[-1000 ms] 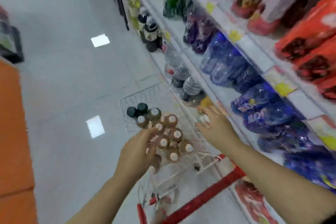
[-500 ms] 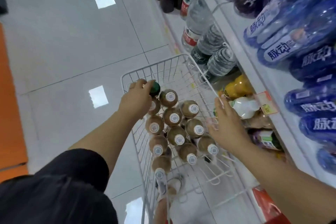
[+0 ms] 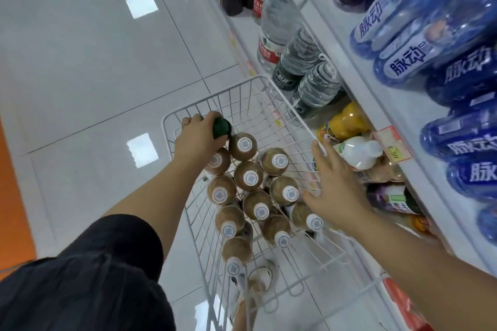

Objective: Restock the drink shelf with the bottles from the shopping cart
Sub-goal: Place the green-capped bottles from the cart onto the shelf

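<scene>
there is just one camera, worn on the person's head. it looks steeply down into the wire cart (image 3: 242, 97), close above the bottles (image 3: 250, 177). the shelf (image 3: 333, 35) runs up the right side and the floor (image 3: 80, 62) fills the left.

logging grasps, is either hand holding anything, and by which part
The left hand grips the green-capped bottle by its top, around the cap. The right hand is open and holds nothing.
</scene>
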The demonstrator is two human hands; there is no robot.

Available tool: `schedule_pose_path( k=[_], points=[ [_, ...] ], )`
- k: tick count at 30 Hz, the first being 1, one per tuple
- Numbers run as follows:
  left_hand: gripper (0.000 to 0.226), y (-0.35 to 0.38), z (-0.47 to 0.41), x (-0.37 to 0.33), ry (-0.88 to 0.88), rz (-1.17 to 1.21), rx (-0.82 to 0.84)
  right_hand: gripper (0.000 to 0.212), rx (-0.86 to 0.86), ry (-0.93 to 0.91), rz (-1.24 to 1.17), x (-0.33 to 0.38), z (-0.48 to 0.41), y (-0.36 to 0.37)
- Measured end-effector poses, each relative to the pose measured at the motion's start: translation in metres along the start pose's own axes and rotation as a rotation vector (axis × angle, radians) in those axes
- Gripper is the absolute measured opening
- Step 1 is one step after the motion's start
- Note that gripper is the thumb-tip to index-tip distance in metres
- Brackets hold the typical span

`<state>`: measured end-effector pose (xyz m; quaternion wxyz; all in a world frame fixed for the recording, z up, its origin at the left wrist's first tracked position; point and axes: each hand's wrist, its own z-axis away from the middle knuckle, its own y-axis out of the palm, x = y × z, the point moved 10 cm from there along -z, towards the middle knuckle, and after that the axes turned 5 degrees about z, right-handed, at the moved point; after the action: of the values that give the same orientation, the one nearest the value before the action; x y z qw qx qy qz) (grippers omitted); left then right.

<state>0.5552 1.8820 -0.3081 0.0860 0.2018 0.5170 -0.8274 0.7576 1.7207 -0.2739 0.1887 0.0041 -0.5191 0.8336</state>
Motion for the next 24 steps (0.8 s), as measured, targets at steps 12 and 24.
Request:
schedule_pose_path(
  k=[12,24],
  points=[
    [0.047,-0.146,0.142,-0.159,0.328,0.138,-0.013,0.083,-0.102,-0.114,-0.444,0.040,0.061,-0.131],
    [0.050,-0.242,0.323,-0.398,0.835,0.235,0.085,0.054,-0.573,-0.175,-0.733,-0.025,0.272,-0.344]
  ],
)
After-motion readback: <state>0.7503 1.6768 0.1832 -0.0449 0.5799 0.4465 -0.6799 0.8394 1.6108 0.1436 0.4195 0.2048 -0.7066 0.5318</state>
